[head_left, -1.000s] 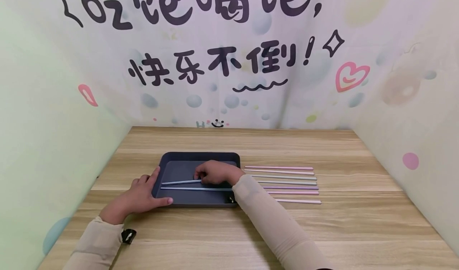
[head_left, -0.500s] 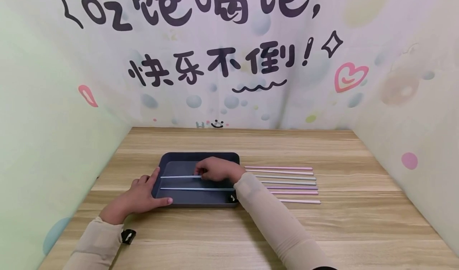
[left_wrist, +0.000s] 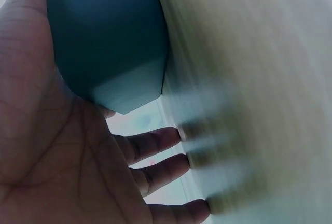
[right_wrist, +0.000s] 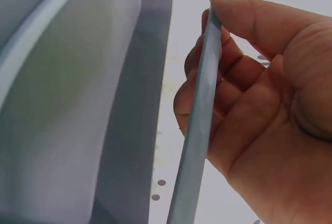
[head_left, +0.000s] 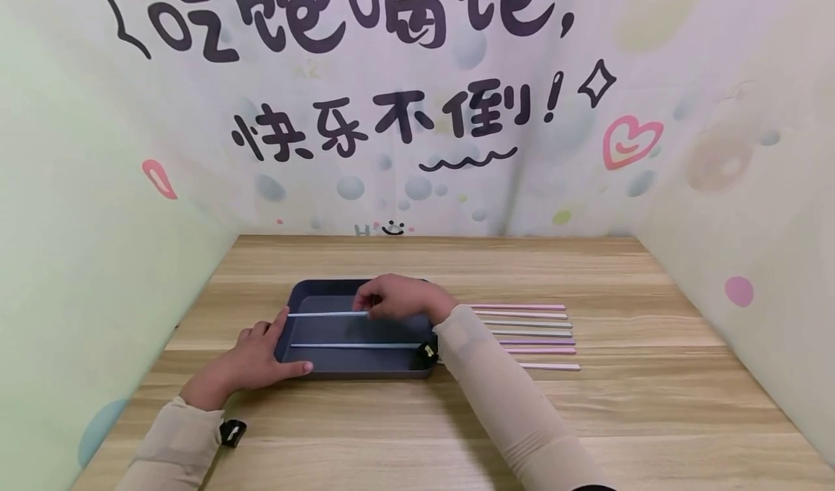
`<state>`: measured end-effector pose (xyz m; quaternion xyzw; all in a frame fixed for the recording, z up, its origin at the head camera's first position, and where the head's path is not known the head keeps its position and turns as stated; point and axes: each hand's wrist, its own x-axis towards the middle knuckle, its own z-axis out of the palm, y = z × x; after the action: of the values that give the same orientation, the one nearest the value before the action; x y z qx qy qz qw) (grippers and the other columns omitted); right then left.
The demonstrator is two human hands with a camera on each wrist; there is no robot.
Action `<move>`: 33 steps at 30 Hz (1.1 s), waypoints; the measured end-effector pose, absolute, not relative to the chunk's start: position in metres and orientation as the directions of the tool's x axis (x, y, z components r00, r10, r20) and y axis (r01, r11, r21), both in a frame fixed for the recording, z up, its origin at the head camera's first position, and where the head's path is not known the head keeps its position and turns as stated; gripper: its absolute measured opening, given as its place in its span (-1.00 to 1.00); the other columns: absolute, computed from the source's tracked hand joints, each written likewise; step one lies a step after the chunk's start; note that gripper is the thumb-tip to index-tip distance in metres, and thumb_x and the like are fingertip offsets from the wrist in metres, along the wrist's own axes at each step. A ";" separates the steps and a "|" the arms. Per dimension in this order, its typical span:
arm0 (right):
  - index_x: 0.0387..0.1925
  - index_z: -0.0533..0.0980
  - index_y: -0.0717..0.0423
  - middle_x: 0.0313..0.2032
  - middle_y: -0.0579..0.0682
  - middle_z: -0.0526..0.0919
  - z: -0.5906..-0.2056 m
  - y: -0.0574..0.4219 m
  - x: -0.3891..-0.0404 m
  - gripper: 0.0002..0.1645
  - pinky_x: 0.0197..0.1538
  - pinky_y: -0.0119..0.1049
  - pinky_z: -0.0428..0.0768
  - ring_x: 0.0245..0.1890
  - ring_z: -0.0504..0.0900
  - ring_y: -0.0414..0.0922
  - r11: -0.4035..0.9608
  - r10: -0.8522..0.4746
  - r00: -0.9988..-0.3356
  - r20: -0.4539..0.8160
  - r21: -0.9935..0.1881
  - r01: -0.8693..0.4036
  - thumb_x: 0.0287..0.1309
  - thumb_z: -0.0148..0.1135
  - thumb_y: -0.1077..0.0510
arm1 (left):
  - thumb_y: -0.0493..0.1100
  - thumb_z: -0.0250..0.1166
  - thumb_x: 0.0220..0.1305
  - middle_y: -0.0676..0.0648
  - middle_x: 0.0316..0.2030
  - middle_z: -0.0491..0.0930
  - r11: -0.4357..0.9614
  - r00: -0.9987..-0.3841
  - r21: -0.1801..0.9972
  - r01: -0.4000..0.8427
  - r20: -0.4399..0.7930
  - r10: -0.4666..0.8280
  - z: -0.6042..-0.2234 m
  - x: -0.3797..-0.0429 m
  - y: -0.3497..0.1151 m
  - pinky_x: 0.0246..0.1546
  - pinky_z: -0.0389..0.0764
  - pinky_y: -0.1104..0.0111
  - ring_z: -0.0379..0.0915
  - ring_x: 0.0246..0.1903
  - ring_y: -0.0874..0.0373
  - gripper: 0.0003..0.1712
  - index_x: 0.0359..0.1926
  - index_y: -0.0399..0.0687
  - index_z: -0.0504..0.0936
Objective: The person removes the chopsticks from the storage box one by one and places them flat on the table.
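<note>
My right hand pinches a pale blue chopstick between thumb and fingertips. This chopstick runs lengthwise over the back half of a dark grey tray. In the right wrist view the chopstick slants past the curled fingers, beside the tray's wall. Another pale blue chopstick lies along the tray's front half, its right end hidden by my right wrist. My left hand is spread against the tray's left end, thumb at the front edge. In the left wrist view, three fingertips rest on the table.
Right of the tray, several pink, white, green and purple chopsticks lie side by side on the wooden table; my right forearm covers their left ends. Walls with printed cloth enclose the table at the back and both sides.
My right hand has moved toward the back of the tray with the pale blue chopstick, now higher and farther from the front chopstick. My left hand has stayed at the tray's left end.
</note>
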<state>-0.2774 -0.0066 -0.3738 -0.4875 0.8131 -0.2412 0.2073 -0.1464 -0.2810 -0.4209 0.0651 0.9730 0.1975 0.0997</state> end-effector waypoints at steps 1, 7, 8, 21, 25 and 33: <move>-0.07 0.62 0.06 -0.24 -0.06 0.59 -0.372 -0.005 -0.277 -0.78 -0.16 -0.38 0.47 -0.25 0.48 -0.19 0.413 -0.891 -0.441 -0.106 -0.593 -0.691 0.30 0.20 0.32 | 0.47 0.33 0.07 -0.66 0.22 0.13 0.913 -0.972 0.397 0.088 -0.166 0.166 -0.422 -0.146 -0.281 0.05 0.33 -0.27 0.09 0.16 -0.56 0.42 0.52 -0.39 -0.18; -0.09 0.62 0.05 -0.25 -0.05 0.59 -0.367 0.009 -0.282 -0.78 -0.16 -0.35 0.48 -0.25 0.48 -0.16 0.451 -0.871 -0.471 -0.143 -0.612 -0.649 0.30 0.19 0.32 | 0.47 0.33 0.07 -0.66 0.23 0.12 0.912 -0.972 0.399 0.098 -0.159 0.174 -0.423 -0.146 -0.283 0.05 0.32 -0.29 0.06 0.18 -0.59 0.42 0.52 -0.38 -0.19; -0.10 0.61 0.05 -0.26 -0.04 0.59 -0.367 0.012 -0.284 -0.79 -0.17 -0.35 0.48 -0.26 0.48 -0.16 0.454 -0.868 -0.474 -0.147 -0.618 -0.642 0.29 0.19 0.33 | 0.46 0.33 0.07 -0.66 0.23 0.12 0.912 -0.972 0.399 0.098 -0.159 0.174 -0.423 -0.146 -0.283 0.05 0.32 -0.29 0.06 0.18 -0.60 0.42 0.52 -0.38 -0.19; -0.10 0.62 0.19 -0.32 -0.03 0.56 -0.363 0.067 -0.298 -0.76 -0.17 -0.30 0.48 -0.28 0.49 -0.15 0.493 -0.833 -0.532 -0.154 -0.645 -0.584 0.24 0.15 0.38 | 0.48 0.33 0.06 -0.66 0.24 0.11 0.911 -0.971 0.401 0.096 -0.165 0.175 -0.425 -0.147 -0.284 0.05 0.33 -0.29 0.05 0.20 -0.59 0.43 0.53 -0.36 -0.20; -0.12 0.63 0.20 -0.33 -0.05 0.56 -0.365 0.091 -0.304 -0.76 -0.16 -0.26 0.48 -0.27 0.48 -0.13 0.513 -0.811 -0.564 -0.157 -0.655 -0.555 0.23 0.13 0.40 | 0.48 0.32 0.07 -0.66 0.24 0.11 0.912 -0.970 0.398 0.101 -0.164 0.179 -0.425 -0.147 -0.284 0.04 0.34 -0.29 0.04 0.20 -0.60 0.43 0.53 -0.36 -0.20; -0.19 0.62 0.12 -0.35 -0.04 0.52 -0.370 0.138 -0.312 -0.77 -0.17 -0.24 0.45 -0.29 0.44 -0.11 0.575 -0.742 -0.644 -0.189 -0.672 -0.466 0.23 0.14 0.42 | 0.47 0.32 0.07 -0.66 0.25 0.11 0.911 -0.970 0.401 0.093 -0.168 0.173 -0.422 -0.145 -0.283 0.04 0.34 -0.29 0.03 0.22 -0.61 0.42 0.53 -0.36 -0.20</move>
<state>-0.3122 0.1384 -0.3705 -0.3524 0.8566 -0.2969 0.2322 -0.1452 -0.2826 -0.4222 0.0684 0.9724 0.1992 0.1006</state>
